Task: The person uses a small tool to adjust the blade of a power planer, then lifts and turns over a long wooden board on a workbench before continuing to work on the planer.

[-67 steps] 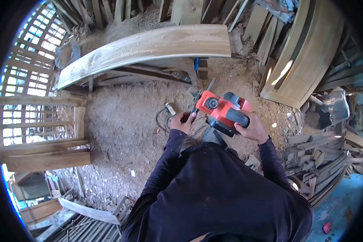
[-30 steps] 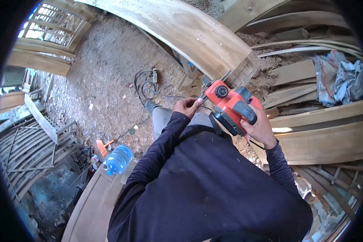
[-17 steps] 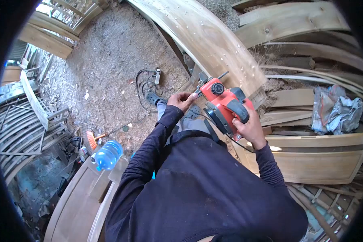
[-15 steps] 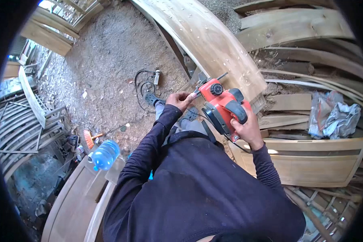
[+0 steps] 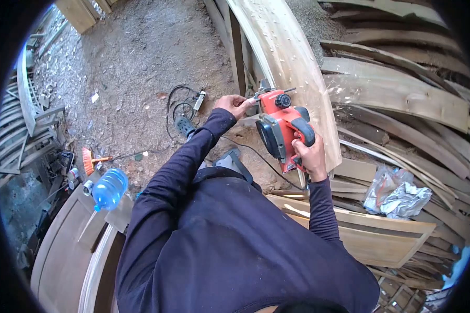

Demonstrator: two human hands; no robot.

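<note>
I hold a red and black electric planer (image 5: 280, 125) in the air in front of my chest. My right hand (image 5: 308, 156) grips its black rear handle. My left hand (image 5: 235, 104) pinches the front end of the tool, beside its black knob. Just beyond the planer lies a long curved wooden board (image 5: 284, 47) speckled with shavings, resting on a frame. The planer's black cord (image 5: 256, 156) runs down toward the dirt floor.
A coiled cable with a socket strip (image 5: 185, 112) lies on the sawdust floor. A blue water bottle (image 5: 109, 189) and an orange brush (image 5: 89, 159) sit to my left by a wooden panel (image 5: 62, 250). Stacked curved boards (image 5: 402, 99) and a crumpled bag (image 5: 397, 190) fill the right side.
The view has swung as I turned and stepped closer to the curved board. The planer stays in both hands and now sits next to the board's near end.
</note>
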